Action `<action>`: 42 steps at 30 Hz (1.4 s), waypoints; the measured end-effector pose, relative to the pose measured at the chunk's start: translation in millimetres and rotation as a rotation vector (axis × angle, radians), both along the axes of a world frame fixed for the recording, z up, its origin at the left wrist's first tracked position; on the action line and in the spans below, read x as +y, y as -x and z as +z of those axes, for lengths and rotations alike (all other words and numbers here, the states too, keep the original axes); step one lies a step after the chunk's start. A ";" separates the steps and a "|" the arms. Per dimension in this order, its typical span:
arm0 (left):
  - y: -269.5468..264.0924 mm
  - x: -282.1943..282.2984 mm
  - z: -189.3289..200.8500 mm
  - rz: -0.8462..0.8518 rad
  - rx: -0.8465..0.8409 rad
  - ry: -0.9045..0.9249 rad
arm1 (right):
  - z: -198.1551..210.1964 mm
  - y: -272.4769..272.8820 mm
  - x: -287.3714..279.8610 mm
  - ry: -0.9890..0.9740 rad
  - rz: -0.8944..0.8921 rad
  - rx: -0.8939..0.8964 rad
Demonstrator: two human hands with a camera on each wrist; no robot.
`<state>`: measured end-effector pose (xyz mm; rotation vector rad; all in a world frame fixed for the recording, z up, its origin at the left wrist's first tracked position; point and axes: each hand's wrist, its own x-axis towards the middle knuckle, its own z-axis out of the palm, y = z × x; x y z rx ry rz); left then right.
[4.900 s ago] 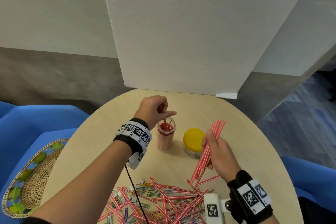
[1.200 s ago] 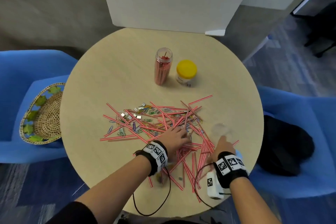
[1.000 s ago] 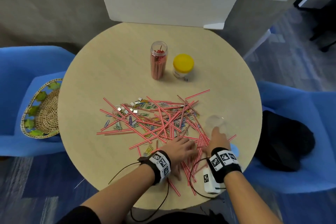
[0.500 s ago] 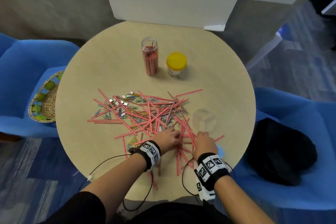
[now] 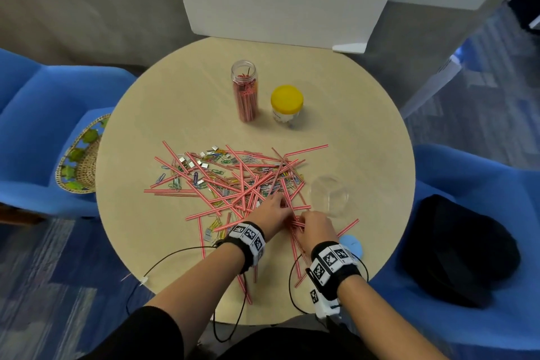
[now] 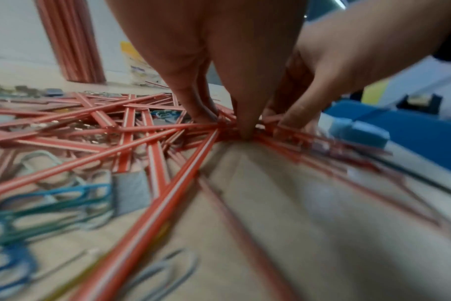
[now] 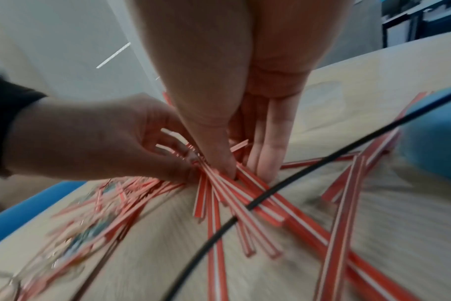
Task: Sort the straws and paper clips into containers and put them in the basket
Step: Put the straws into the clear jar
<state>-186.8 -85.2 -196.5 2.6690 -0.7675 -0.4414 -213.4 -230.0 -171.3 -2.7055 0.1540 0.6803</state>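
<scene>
Head cam: left hand point(image 5: 270, 212) & right hand point(image 5: 317, 226) both pinching straws point(image 5: 242, 184) at frame centre-bottom. I'd worry paper clips point(image 5: 175, 183) snag in the bunch, or strays roll off table point(image 5: 175, 108).

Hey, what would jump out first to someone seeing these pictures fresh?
The tangle of red-and-white straws mixed with coloured paper clips across the middle of the round table. At its near edge the left hand and right hand gather straws together. Behind stands a tall jar already stuffed with straws.
</scene>
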 end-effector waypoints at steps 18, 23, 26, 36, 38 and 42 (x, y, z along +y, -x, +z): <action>-8.1 11.8 15.8 0.409 0.256 0.241 | -0.9 7.4 15.4 -0.036 -0.206 0.117; -12.4 25.5 19.0 0.526 0.289 0.365 | 0.4 5.7 24.3 -0.012 -0.212 0.045; -19.1 30.2 28.8 0.606 0.288 0.465 | 7.0 0.9 29.7 0.019 -0.192 0.067; -27.7 27.2 50.1 0.759 0.401 0.675 | 12.9 -11.9 27.7 0.012 -0.053 0.096; -27.7 27.7 47.4 0.757 0.374 0.650 | 9.6 -16.7 13.6 -0.144 -0.097 0.114; -25.5 28.6 38.0 0.720 0.380 0.517 | 10.6 -25.4 -12.9 -0.467 -0.300 0.190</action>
